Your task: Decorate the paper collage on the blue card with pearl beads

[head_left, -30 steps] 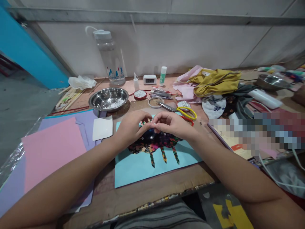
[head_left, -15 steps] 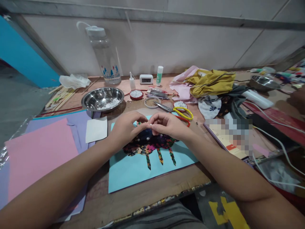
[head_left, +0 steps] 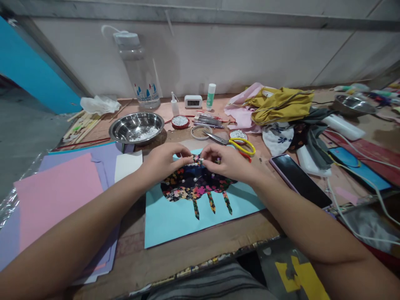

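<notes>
My left hand (head_left: 167, 161) and my right hand (head_left: 225, 163) meet over a dark flower-print cloud shape (head_left: 187, 192). At my right fingertips shows a small white bead (head_left: 201, 159), pinched close to the cloud's upper part. The left thumb and fingers are closed right beside it; what they hold, if anything, is hidden. Several pearl-like beads dot the cloud. Under it lies a light blue sheet (head_left: 175, 225), with three pointed flower-print strips (head_left: 211, 203) below the cloud. My fingers cover part of the upper cloud.
Behind the sheet are a steel bowl (head_left: 137, 128) with white bits, red-rimmed dishes of beads (head_left: 180, 121), a glue bottle (head_left: 174, 105), a glue stick (head_left: 211, 96) and yellow-handled scissors (head_left: 239, 146). Pink paper (head_left: 59, 187) lies left; a phone (head_left: 301, 181) lies right.
My fingertips have parted slightly, with the white bead now at the right hand's fingertips near the upper cloud. More of the cloud shows between my hands. The camera view has shifted slightly.
</notes>
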`<state>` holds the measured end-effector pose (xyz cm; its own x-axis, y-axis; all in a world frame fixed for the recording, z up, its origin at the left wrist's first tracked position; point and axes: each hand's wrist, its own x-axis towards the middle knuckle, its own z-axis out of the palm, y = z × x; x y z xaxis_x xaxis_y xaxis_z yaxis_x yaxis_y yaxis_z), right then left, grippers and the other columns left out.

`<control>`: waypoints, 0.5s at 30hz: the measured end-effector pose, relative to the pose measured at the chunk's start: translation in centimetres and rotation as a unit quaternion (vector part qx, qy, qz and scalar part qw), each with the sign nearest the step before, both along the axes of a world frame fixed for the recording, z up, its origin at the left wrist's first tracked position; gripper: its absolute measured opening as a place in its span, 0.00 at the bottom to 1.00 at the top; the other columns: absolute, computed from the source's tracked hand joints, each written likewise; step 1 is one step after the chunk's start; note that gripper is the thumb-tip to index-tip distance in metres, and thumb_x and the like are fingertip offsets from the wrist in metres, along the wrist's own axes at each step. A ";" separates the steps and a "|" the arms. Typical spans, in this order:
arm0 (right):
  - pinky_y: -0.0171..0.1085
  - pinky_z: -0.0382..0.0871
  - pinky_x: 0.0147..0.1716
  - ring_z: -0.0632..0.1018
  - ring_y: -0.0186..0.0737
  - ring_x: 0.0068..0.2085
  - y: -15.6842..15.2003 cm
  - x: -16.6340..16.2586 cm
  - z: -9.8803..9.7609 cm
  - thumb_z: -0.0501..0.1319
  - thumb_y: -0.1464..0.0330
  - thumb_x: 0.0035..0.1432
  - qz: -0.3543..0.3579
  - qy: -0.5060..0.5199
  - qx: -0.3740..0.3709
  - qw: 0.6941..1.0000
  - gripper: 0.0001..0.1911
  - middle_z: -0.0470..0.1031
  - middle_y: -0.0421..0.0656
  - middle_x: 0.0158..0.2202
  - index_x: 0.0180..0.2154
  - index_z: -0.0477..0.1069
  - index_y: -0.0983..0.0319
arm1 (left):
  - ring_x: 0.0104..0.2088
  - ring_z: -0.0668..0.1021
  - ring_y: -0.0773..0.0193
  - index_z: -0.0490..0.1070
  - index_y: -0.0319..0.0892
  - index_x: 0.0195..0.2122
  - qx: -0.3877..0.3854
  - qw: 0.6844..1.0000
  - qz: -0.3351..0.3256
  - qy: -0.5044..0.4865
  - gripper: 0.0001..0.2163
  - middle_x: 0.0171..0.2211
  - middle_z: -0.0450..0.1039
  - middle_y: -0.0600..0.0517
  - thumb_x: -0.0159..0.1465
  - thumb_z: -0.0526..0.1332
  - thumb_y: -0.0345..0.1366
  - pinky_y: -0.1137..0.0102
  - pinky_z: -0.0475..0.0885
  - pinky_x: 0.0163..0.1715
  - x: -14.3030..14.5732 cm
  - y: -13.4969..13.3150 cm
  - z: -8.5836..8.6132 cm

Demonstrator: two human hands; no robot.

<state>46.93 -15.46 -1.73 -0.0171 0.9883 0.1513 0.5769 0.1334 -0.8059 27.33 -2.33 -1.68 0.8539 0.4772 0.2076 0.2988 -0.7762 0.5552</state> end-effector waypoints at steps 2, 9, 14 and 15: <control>0.32 0.63 0.29 0.73 0.32 0.29 -0.3 1.4 0.9 0.61 0.67 0.59 0.005 -0.078 0.006 0.997 0.07 0.73 0.38 0.28 0.40 0.70 0.62 | 0.42 0.78 0.59 0.78 0.45 0.39 0.003 0.999 -0.019 0.029 0.09 0.40 0.80 0.51 0.64 0.63 0.43 0.67 0.69 0.42 -0.2 0.5 0.1; 0.33 0.63 0.28 0.74 0.35 0.30 -1.3 5.2 3.3 0.60 0.64 0.59 -0.042 -0.150 0.003 0.988 0.09 0.75 0.40 0.30 0.40 0.71 0.62 | 0.43 0.77 0.58 0.77 0.44 0.44 0.012 0.990 -0.127 0.058 0.10 0.42 0.77 0.48 0.67 0.59 0.40 0.64 0.70 0.46 -0.3 1.9 -1.0; 0.33 0.64 0.30 0.75 0.36 0.31 -1.6 4.1 3.5 0.60 0.64 0.60 -0.024 -0.139 0.001 0.990 0.09 0.75 0.41 0.30 0.40 0.71 0.61 | 0.45 0.76 0.57 0.76 0.45 0.47 0.028 0.983 -0.154 0.090 0.12 0.43 0.75 0.47 0.66 0.61 0.42 0.63 0.69 0.46 -0.2 2.1 -1.7; 0.33 0.64 0.30 0.75 0.36 0.31 -1.6 3.6 3.4 0.60 0.65 0.60 -0.012 -0.145 -0.003 0.989 0.08 0.76 0.41 0.31 0.40 0.71 0.61 | 0.45 0.76 0.57 0.76 0.45 0.48 0.026 0.983 -0.156 0.093 0.12 0.44 0.75 0.47 0.66 0.61 0.42 0.63 0.69 0.47 -0.2 2.2 -1.7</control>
